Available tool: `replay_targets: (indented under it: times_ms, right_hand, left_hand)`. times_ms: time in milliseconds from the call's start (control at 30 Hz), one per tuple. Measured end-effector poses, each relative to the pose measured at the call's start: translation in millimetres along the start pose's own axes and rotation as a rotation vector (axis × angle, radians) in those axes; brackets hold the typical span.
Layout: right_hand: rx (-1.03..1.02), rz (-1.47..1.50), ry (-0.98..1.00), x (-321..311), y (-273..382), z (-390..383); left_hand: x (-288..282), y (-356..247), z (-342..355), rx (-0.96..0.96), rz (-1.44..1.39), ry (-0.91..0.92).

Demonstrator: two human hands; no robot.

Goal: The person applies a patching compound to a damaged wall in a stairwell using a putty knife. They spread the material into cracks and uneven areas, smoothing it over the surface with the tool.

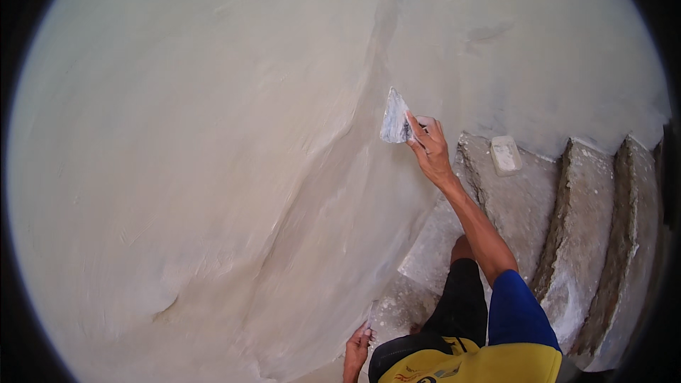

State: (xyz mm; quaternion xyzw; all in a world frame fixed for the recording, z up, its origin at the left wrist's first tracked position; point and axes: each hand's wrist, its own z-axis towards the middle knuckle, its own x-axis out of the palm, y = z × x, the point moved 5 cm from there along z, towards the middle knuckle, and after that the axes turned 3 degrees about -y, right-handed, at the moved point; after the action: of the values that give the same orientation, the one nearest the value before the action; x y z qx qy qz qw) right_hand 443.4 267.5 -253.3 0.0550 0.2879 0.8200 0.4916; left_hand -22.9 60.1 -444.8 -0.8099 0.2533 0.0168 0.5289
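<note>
The right hand (430, 149) is clamped on a triangular putty knife (394, 119), its blade at the smeared, pale wall (177, 135). The left hand (357, 347) has its fingers curled beside the wall; whether they grip anything cannot be determined. A rectangular off-white tub (506, 155) containing white material rests on a rough-edged, spattered step (525, 202)
</note>
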Motion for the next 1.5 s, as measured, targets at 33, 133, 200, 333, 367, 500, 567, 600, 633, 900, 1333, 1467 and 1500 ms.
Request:
replay_targets:
  times_ms: [33,133,200,333,367,500,567,600,633,900,1333,1467,1500]
  right_hand:
    - [-0.031,0.001,-0.031,2.6,-3.5,3.4]
    - [-0.063,0.018,0.006,12.9,-8.9,15.5]
    - [-0.118,-0.032,0.02,16.1,-11.3,25.2]
    - [-0.183,-0.168,0.106,30.7,-27.9,21.1]
    - [-0.184,-0.172,0.107,31.6,-32.9,16.6]
    - [-0.022,-0.195,0.324,23.1,-47.8,-15.9]
    - [0.069,-0.215,0.415,7.1,-45.1,-40.7]
    - [0.237,-0.156,0.534,0.2,-41.8,-48.4]
    - [0.405,-0.093,0.651,-4.2,-37.3,-55.3]
    - [0.761,0.534,0.363,-25.3,21.0,54.8]
    - [0.533,0.286,0.552,20.7,128.1,-28.2]
    - [0.644,0.433,0.444,-1.6,103.9,-49.3]
    - [0.643,0.4,0.39,-12.7,97.6,-31.1]
  left_hand:
    - [3.0,1.6,2.1,-0.001,0.0,0.01]
    - [14.4,-1.6,7.7,-0.018,-0.003,0.017]
    - [21.0,-2.6,9.0,-0.028,-0.007,0.014]
    - [28.0,-6.8,13.2,-0.03,0.008,0.015]
    - [28.8,-8.1,13.4,-0.023,-0.007,0.023]
    - [28.8,-10.9,25.5,-0.016,-0.035,0.039]
    - [28.0,-4.0,24.2,0.014,-0.025,0.045]
    - [25.1,-0.9,21.7,0.017,-0.017,0.046]
    - [23.9,4.9,17.4,-0.001,-0.028,0.025]
    - [17.3,21.0,-7.9,0.013,-0.052,0.026]
    - [2.5,41.6,-18.3,0.047,-0.083,0.035]
    - [-0.5,28.3,-11.3,0.047,-0.061,0.008]
    - [0.0,31.5,-13.0,0.039,-0.058,-0.017]
